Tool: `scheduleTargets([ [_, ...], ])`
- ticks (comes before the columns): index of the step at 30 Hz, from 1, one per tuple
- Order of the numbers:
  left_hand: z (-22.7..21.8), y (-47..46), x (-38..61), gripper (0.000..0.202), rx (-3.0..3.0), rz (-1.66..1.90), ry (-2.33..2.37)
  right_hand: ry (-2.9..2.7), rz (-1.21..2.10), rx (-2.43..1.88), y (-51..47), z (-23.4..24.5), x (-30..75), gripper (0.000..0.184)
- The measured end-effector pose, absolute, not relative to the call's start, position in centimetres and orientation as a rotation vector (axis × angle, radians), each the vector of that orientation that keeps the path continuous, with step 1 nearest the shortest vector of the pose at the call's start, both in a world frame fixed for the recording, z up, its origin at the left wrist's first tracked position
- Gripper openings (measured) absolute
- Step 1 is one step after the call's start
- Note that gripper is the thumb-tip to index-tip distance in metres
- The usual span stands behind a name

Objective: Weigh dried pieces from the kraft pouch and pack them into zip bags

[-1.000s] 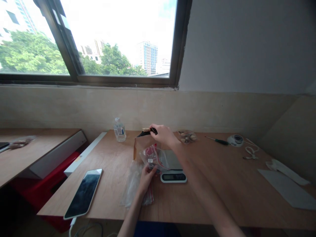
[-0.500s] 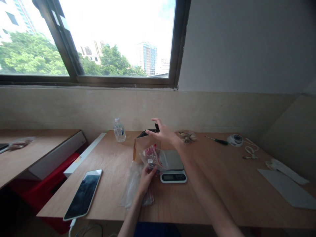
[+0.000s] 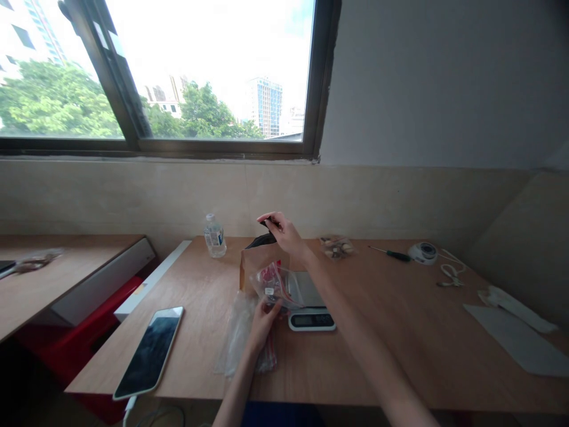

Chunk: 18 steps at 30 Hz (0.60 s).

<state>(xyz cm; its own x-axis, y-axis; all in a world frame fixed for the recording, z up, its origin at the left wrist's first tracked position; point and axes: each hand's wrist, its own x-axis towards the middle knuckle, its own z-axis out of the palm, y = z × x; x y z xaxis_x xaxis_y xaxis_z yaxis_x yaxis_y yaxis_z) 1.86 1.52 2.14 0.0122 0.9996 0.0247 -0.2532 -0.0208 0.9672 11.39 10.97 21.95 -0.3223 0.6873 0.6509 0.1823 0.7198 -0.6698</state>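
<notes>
Head view: the right hand pinches a thin black piece in its fingertips, just above the mouth of an upright brown paper bag on a plywood table; the piece looks light and stiff, and its upper end offers the best hold. The left hand grasps the lower edge of a clear zip bag, soft and likely slippery, holding something red and white too small to name, beside a digital kitchen scale. A loose clear plastic sheet lies just below it.
</notes>
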Motion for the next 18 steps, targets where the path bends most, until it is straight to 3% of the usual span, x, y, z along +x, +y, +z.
scheduleTargets([
  [11,2.0,1.6,1.8,0.035,1.046,1.329,1.011,-1.96,0.553,-0.809,9.0,21.1,13.8,0.026],
  [18,1.5,1.3,1.7,0.036,0.985,1.369,0.933,-1.872,0.938,-0.874,5.5,18.7,16.4,0.021],
])
